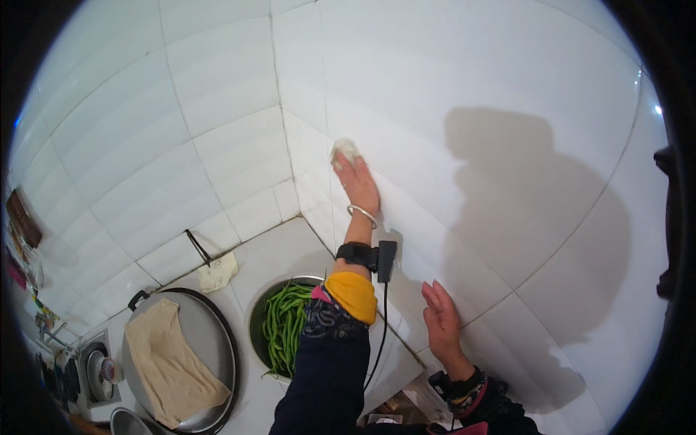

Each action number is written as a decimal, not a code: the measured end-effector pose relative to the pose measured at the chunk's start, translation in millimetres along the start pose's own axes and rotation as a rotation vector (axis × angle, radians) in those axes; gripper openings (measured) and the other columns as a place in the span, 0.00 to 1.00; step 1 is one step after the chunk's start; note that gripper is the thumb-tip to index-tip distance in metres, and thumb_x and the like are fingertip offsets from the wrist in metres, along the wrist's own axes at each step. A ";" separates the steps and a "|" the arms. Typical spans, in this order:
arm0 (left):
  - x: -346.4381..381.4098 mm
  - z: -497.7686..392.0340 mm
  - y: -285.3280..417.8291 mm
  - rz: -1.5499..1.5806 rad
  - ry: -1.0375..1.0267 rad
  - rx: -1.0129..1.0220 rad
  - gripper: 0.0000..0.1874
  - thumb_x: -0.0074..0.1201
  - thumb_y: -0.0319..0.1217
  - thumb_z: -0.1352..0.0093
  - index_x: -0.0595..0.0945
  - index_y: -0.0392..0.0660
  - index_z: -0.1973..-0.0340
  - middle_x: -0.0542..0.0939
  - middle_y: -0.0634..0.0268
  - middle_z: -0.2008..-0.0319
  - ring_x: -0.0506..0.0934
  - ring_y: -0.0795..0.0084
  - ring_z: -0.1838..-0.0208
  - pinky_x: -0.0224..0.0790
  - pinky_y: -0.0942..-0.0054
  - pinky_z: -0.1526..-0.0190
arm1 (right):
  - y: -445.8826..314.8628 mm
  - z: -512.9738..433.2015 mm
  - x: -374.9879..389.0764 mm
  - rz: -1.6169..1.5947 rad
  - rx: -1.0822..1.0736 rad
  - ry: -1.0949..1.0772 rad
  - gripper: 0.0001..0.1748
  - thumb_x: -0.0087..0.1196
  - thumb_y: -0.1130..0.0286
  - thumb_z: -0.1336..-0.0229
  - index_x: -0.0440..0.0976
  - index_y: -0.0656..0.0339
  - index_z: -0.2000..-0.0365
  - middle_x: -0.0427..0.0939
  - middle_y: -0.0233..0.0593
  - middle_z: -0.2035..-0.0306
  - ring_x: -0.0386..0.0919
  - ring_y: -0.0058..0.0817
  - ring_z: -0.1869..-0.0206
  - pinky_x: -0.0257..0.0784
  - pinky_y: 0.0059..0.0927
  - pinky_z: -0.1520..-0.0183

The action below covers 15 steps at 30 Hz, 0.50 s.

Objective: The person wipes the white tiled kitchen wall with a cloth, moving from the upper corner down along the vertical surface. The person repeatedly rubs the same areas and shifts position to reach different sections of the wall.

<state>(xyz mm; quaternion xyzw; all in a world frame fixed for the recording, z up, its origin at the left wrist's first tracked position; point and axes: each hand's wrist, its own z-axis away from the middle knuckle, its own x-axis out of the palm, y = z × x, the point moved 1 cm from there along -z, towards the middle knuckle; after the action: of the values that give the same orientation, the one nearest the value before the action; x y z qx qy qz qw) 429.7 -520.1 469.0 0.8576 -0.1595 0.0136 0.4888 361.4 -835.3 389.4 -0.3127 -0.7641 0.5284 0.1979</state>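
My left hand (358,185), with a metal bangle at the wrist, reaches up to the white tiled wall (402,98) near the corner. Its fingers press a whitish cloth or wad (345,152) flat on the tiles. Lower right, my right hand (441,326) is raised beside the same wall, holding nothing, some fingers bent; whether it touches the tiles is unclear. Below my left forearm, a metal bowl (255,310) of green beans (285,326) rests on the counter, partly hidden by the sleeve.
A large lidded pan (209,326) with a beige cloth (168,359) over it stands on the tiled counter (272,244). A yellowish paper or cloth (218,272) lies by the wall under a black strap (197,247). Further left is a sink (98,367); a metal bowl (128,423) sits at the bottom.
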 end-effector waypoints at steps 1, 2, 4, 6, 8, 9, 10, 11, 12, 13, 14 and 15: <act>2.1 6.2 23.3 -0.064 -0.039 0.115 0.35 0.37 0.41 0.24 0.49 0.31 0.30 0.49 0.39 0.28 0.43 0.40 0.25 0.32 0.55 0.26 | 1.1 -0.4 1.1 0.003 -0.001 0.008 0.31 0.41 0.83 0.36 0.52 0.67 0.34 0.63 0.52 0.35 0.62 0.34 0.32 0.53 0.32 0.30; 3.1 21.3 43.1 -0.092 -0.082 0.196 0.35 0.38 0.39 0.25 0.48 0.32 0.30 0.48 0.38 0.28 0.43 0.39 0.25 0.31 0.53 0.26 | 1.7 -0.6 2.2 -0.007 0.000 0.013 0.31 0.41 0.83 0.36 0.52 0.67 0.34 0.63 0.52 0.35 0.62 0.34 0.32 0.53 0.32 0.30; 3.2 61.3 71.0 -0.170 -0.190 0.303 0.37 0.40 0.35 0.28 0.45 0.33 0.29 0.47 0.37 0.28 0.42 0.36 0.26 0.30 0.50 0.27 | 2.6 -0.6 5.1 -0.017 -0.002 0.031 0.30 0.40 0.84 0.36 0.52 0.66 0.34 0.63 0.51 0.35 0.62 0.35 0.32 0.53 0.33 0.30; -1.3 90.0 79.2 -0.224 -0.311 0.366 0.37 0.40 0.35 0.28 0.44 0.33 0.29 0.46 0.37 0.28 0.41 0.39 0.25 0.29 0.52 0.26 | 3.1 -0.9 7.7 -0.031 -0.005 0.044 0.30 0.39 0.83 0.35 0.52 0.67 0.34 0.63 0.52 0.35 0.63 0.36 0.33 0.54 0.35 0.30; -7.3 93.4 69.0 -0.217 -0.359 0.527 0.36 0.37 0.38 0.26 0.45 0.31 0.30 0.43 0.39 0.27 0.40 0.45 0.24 0.27 0.57 0.25 | 3.4 -1.2 9.3 -0.046 -0.004 0.054 0.28 0.38 0.82 0.34 0.52 0.68 0.34 0.63 0.52 0.35 0.64 0.37 0.34 0.55 0.37 0.30; -9.5 85.5 56.3 -0.181 -0.334 0.406 0.37 0.38 0.38 0.26 0.45 0.32 0.29 0.43 0.38 0.27 0.40 0.44 0.24 0.28 0.56 0.26 | 3.6 -1.1 9.3 -0.023 -0.009 0.053 0.28 0.38 0.82 0.33 0.52 0.68 0.34 0.63 0.52 0.35 0.64 0.37 0.34 0.55 0.37 0.30; -11.3 66.8 39.9 -0.149 -0.267 0.313 0.37 0.39 0.38 0.26 0.45 0.34 0.29 0.43 0.37 0.27 0.39 0.43 0.24 0.28 0.55 0.26 | 3.9 -1.4 9.9 -0.005 0.000 0.049 0.27 0.38 0.82 0.33 0.52 0.68 0.35 0.63 0.52 0.35 0.64 0.37 0.34 0.55 0.38 0.30; -11.8 48.8 21.9 -0.119 -0.204 0.266 0.38 0.40 0.39 0.27 0.45 0.36 0.29 0.43 0.36 0.27 0.39 0.41 0.24 0.28 0.54 0.26 | 4.2 -1.3 9.7 0.001 -0.005 0.050 0.27 0.37 0.82 0.33 0.53 0.68 0.35 0.64 0.52 0.36 0.64 0.37 0.34 0.55 0.38 0.30; -18.4 28.1 0.2 -0.083 -0.173 0.093 0.37 0.38 0.41 0.25 0.45 0.35 0.29 0.42 0.36 0.27 0.39 0.42 0.24 0.28 0.54 0.26 | 4.2 -1.2 9.7 0.019 0.019 0.047 0.28 0.38 0.83 0.34 0.53 0.68 0.35 0.63 0.52 0.36 0.64 0.37 0.34 0.55 0.37 0.30; -23.9 7.6 -21.4 -0.063 -0.167 -0.113 0.37 0.37 0.43 0.24 0.46 0.34 0.29 0.40 0.36 0.27 0.38 0.43 0.24 0.27 0.55 0.26 | 4.2 -1.5 9.8 0.025 0.025 0.048 0.28 0.39 0.83 0.35 0.53 0.68 0.35 0.63 0.52 0.36 0.64 0.37 0.34 0.56 0.37 0.31; -29.1 -4.5 -39.2 -0.025 -0.113 -0.116 0.37 0.35 0.45 0.24 0.47 0.33 0.29 0.40 0.37 0.27 0.38 0.43 0.24 0.27 0.55 0.26 | 3.8 -1.0 9.6 0.017 0.037 0.050 0.29 0.40 0.84 0.36 0.54 0.68 0.35 0.63 0.51 0.36 0.64 0.37 0.34 0.56 0.36 0.31; -32.9 -14.1 -55.5 -0.008 -0.084 -0.282 0.37 0.34 0.46 0.24 0.48 0.32 0.30 0.40 0.39 0.27 0.38 0.43 0.24 0.27 0.55 0.26 | 3.4 -1.4 10.1 0.030 0.025 0.047 0.29 0.40 0.84 0.36 0.54 0.68 0.35 0.63 0.51 0.36 0.64 0.37 0.34 0.56 0.36 0.31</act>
<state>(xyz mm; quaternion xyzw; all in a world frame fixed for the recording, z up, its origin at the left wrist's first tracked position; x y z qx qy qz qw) 416.3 -473.6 424.1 0.7809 -0.1769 -0.0468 0.5972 355.8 -826.5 386.4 -0.3339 -0.7477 0.5334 0.2119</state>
